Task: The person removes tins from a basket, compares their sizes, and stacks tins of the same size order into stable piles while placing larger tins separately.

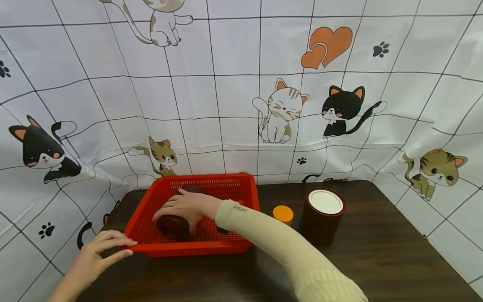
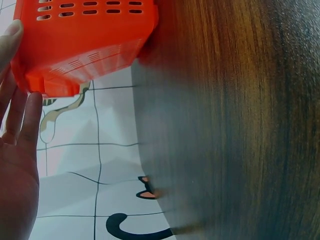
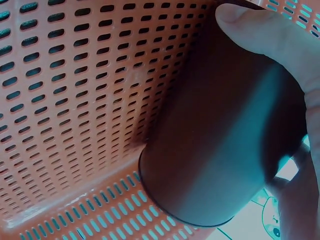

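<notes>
A red plastic basket [image 1: 188,248] with slotted walls stands on the dark wooden table. My left hand [image 1: 99,253] pinches the rim at its near left corner; in the left wrist view the thumb and fingers lie on opposite sides of the basket's edge [image 2: 90,30]. Inside the basket, my right hand [image 1: 186,206] grips a dark brown cylindrical canister [image 1: 173,227] from above. The canister [image 3: 215,115] lies on its side in the head view, with the thumb and fingers spread around it in the right wrist view. Part of it is hidden under the hand.
To the right of the basket stand an orange-capped container [image 1: 283,214], partly behind the sleeved right forearm [image 1: 271,235], and a brown canister with a white lid [image 1: 320,222]. A white cat-patterned sheet [image 1: 226,105] hangs behind the table [image 1: 377,251].
</notes>
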The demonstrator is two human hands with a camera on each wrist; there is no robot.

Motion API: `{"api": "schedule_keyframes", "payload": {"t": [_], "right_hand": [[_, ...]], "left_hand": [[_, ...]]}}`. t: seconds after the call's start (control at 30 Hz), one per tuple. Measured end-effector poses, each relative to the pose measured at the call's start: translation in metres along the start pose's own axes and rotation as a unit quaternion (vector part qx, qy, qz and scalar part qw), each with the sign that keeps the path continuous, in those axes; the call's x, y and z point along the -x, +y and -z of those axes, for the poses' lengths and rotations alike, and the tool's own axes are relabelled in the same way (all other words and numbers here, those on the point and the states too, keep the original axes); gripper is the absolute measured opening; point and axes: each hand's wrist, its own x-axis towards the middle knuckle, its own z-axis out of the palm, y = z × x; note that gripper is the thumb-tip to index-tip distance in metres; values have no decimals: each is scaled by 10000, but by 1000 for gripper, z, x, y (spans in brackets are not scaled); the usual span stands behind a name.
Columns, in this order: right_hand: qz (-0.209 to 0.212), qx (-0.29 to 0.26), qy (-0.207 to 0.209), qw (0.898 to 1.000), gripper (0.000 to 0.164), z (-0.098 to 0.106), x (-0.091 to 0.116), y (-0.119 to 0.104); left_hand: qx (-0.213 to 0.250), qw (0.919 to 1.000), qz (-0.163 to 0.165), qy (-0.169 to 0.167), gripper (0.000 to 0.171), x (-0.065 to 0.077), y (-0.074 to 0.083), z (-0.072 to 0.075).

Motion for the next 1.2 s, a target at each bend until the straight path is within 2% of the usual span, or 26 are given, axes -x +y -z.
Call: {"api": "schedule_keyframes", "payload": {"t": [0.27, 0.47, 0.63, 0.83, 0.93, 1.03, 1.1, 1.2], "right_hand": [[-38, 117, -65, 9999, 104, 1, -1, -2], [-44, 34, -136, 9999, 107, 2, 0, -1], [-150, -483, 217, 9985, 108, 7, 6, 8], [-135, -1121, 707, 9911, 104, 18, 18, 21], [-146, -1539, 1004, 9829, 102, 26, 27, 27], [-134, -2012, 1375, 9698, 102, 34, 37, 33], [-76, -2281, 1676, 9591, 103, 40, 45, 36], [-89, -2741, 2166, 9369, 104, 47, 56, 41]], "left_hand": [[4, 10000, 77, -5, 40, 0, 1, 0], [72, 9999, 129, -61, 38, 0, 2, 0], [156, 9997, 157, -91, 37, 1, 3, 0], [141, 9998, 120, -70, 39, -1, 3, 0], [129, 9998, 128, -63, 40, -1, 2, 0], [119, 9998, 130, -73, 41, -1, 1, 0], [107, 9998, 132, -62, 41, -1, 1, 0], [87, 9998, 141, -64, 40, 0, 1, 0]]}}
